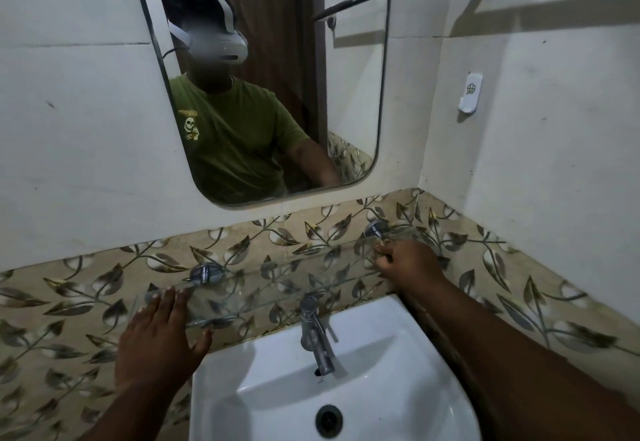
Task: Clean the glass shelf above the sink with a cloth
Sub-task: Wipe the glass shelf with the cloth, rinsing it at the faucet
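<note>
Your left hand (162,340) is spread open, palm down, fingers flat on the near-left corner of the glass shelf (277,281), thumb hooked at its front edge; it grips nothing. To the right of that hand and a little below it sits the white sink (398,364), with the chrome tap (315,333) rising at its back edge, just under the shelf's front edge.

Further along, your right hand (405,260) is curled into a loose fist at the far-right end of the shelf, fingers pinched together as if on something small. Whether it holds anything you cannot tell from here; no cloth shows in or around it, and none lies on the shelf or the sink.

Between your two hands the shelf runs bare, the leaf-pattern tile (86,302) showing through it. Just beyond your left fingertips is the left metal bracket (206,272); just beyond your right knuckles is the right bracket (375,227). Above and behind both hands hangs the mirror (277,77).

As for progress: the glass carries nothing, so it is ready to be wiped, but no part of it can be judged wiped or unwiped in this dim light. With no cloth in sight, I would judge the wiping itself either not begun or paused, and the whole surface between your hands remains to be covered
</note>
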Tool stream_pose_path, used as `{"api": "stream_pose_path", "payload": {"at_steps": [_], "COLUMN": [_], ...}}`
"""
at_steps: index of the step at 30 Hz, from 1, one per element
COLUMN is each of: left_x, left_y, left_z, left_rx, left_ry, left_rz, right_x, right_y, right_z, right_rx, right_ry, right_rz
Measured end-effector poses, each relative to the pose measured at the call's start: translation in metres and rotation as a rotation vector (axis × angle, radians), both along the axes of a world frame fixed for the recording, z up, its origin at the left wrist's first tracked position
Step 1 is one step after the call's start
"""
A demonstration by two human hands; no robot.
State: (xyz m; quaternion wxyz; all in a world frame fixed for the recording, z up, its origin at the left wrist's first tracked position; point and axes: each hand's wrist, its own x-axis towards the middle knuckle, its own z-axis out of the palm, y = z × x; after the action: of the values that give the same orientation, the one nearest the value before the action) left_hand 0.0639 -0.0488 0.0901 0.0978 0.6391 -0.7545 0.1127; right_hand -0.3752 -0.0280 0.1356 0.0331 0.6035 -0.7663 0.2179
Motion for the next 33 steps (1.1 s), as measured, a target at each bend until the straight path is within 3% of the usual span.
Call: {"api": "stream_pose_path", "payload": {"at_steps": [3, 11, 21, 25, 29, 33], "left_x": [0.000, 0.003, 0.002, 0.003, 0.001, 0.001], "left_y": [0.002, -0.002, -0.002, -0.004, -0.004, -0.003], "left_z": [0.002, 0.001, -0.001, -0.003, -0.002, -0.003], "left_rx": [0.009, 0.024, 0.013, 0.003, -0.011, -0.032], "left_ry": [0.003, 0.015, 0.033, 0.047, 0.054, 0.045], "left_rz": [-0.003, -0.013, -0.026, -0.037, -0.039, -0.029], "right_x": [0.009, 0.003, 0.004, 0.001, -0.013, 0.003], "right_y": [-0.010, 0.007, -0.037, -0.017, 0.015, 0.035], "right_z": [0.006, 0.001, 0.008, -0.003, -0.012, -0.010], "right_rx": [0.029, 0.062, 0.032, 0.023, -0.023, -0.244], "right_ry": [0.014, -0.012, -0.022, -0.038, -0.118, -0.430], "right_rz": [-0.069, 0.082, -0.231, -0.063, 0.049, 0.005]}}
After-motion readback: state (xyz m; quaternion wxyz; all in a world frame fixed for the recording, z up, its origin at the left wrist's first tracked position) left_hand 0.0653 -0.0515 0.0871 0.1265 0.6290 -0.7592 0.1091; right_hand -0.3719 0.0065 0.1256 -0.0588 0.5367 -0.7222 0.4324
